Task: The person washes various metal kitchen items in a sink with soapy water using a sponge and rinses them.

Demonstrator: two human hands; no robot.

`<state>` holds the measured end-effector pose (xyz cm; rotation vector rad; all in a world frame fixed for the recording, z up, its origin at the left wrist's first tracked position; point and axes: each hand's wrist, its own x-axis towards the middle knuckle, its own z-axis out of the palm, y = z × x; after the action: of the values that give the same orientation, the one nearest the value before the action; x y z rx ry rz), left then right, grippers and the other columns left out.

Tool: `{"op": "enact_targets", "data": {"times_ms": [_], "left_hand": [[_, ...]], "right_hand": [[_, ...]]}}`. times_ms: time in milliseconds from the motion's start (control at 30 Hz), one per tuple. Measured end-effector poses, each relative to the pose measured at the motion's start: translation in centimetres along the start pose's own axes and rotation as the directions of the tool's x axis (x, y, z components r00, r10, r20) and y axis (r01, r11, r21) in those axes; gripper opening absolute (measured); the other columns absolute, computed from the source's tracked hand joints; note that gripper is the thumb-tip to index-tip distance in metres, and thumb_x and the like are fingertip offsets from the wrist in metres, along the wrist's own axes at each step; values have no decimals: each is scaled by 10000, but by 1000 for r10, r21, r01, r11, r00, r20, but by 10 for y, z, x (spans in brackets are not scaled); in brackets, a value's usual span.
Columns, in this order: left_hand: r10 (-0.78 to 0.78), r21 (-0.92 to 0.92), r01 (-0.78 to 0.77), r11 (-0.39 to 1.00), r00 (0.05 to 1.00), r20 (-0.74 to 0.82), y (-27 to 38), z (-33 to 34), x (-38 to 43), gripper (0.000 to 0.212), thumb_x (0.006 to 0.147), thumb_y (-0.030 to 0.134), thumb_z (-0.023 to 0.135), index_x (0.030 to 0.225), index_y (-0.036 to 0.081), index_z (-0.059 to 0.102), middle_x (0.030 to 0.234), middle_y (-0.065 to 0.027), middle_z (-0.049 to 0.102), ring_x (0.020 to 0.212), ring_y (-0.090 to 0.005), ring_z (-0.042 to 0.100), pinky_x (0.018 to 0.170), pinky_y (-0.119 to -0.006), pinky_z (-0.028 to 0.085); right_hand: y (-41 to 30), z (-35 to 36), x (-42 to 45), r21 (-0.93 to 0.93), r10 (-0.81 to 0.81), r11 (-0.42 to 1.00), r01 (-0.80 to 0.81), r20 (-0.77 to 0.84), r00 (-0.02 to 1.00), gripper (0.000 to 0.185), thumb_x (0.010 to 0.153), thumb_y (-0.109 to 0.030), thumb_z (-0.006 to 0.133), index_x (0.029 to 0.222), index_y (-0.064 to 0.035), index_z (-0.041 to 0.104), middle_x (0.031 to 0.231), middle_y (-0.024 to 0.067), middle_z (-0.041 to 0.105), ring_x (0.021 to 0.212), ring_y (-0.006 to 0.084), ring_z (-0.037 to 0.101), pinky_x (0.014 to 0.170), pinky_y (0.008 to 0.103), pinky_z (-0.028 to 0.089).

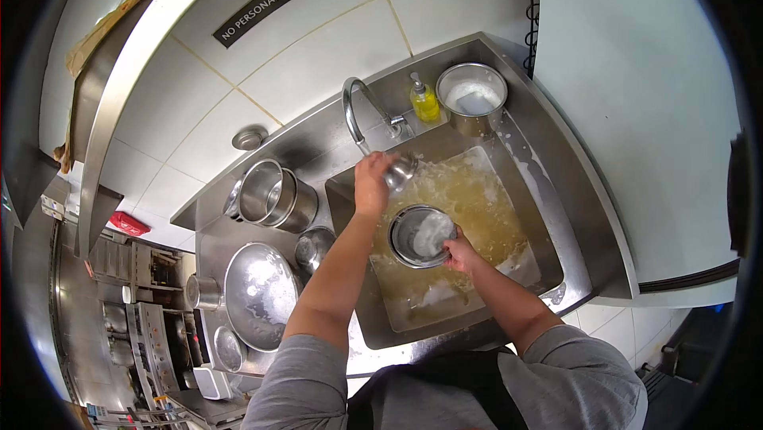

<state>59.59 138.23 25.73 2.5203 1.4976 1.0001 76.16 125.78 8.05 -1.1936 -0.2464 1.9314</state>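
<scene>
My left hand (374,182) holds a small steel bowl (401,172) tilted under the spout of the curved faucet (351,111); the bowl is partly blurred. Lower and to the right, my right hand (462,250) grips the rim of a round steel container (408,233) with whitish suds in it. Both are over the steel sink basin (524,215), which holds cloudy yellowish water with foam. Behind the basin stand a pump bottle of yellow liquid (425,103) and a steel pot (472,96) with suds and a greyish item inside.
Left of the basin, the steel drainboard (205,239) bears nested steel pots (265,194), a wide steel bowl (262,296), a rounded steel vessel (315,249) and smaller containers. A tiled wall (310,60) stands behind the sink; a large pale panel (632,102) is at the right.
</scene>
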Motion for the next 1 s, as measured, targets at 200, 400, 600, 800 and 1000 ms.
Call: {"op": "enact_targets", "data": {"times_ms": [200, 400, 600, 800, 1000], "left_hand": [[-639, -419, 642, 642, 750, 171, -22, 1, -1, 475, 661, -53, 530, 1078, 155, 620, 1047, -101, 582, 982, -280, 527, 844, -316, 420], [28, 341, -25, 940, 1000, -3, 6, -69, -54, 429, 711, 29, 536, 1065, 253, 630, 1162, -32, 553, 1062, -247, 499, 917, -402, 368], [-89, 666, 13, 746, 993, 79, -32, -102, -166, 427, 753, 107, 523, 1121, 312, 589, 1355, -17, 385, 1235, -291, 338, 997, -533, 244], [-271, 702, 103, 705, 953, 133, -45, -92, -193, 381, 779, 315, 578, 1159, 295, 564, 1393, -60, 314, 1276, -354, 253, 1006, -585, 194], [-497, 673, 322, 666, 864, 78, -39, -88, -172, 558, 676, 455, 665, 1179, 252, 535, 1348, -104, 343, 1251, -365, 278, 986, -605, 209]], "right_hand": [[5, 7, 3, -5, 10, 1000, -10, -3, 1000, 626, 729, 26, 456, 1264, -229, 256, 1065, 128, 477, 824, 307, 578, 539, 457, 539], [-3, 13, 11, -168, -15, 986, 9, -35, 999, 659, 719, 24, 451, 1285, -255, 259, 1146, 126, 453, 907, 311, 544, 536, 448, 528], [-18, 44, 27, -292, -72, 954, 67, -7, 997, 674, 713, 29, 422, 1302, -253, 257, 1161, 139, 448, 899, 317, 548, 497, 437, 509], [-45, 78, 36, -211, -135, 969, 125, -35, 990, 649, 718, 47, 423, 1286, -221, 262, 1150, 142, 453, 852, 306, 573, 492, 433, 527], [-64, 88, 28, -195, -196, 964, 183, -47, 980, 638, 724, 32, 431, 1275, -256, 288, 1135, 118, 472, 832, 287, 581, 502, 404, 541]]}}
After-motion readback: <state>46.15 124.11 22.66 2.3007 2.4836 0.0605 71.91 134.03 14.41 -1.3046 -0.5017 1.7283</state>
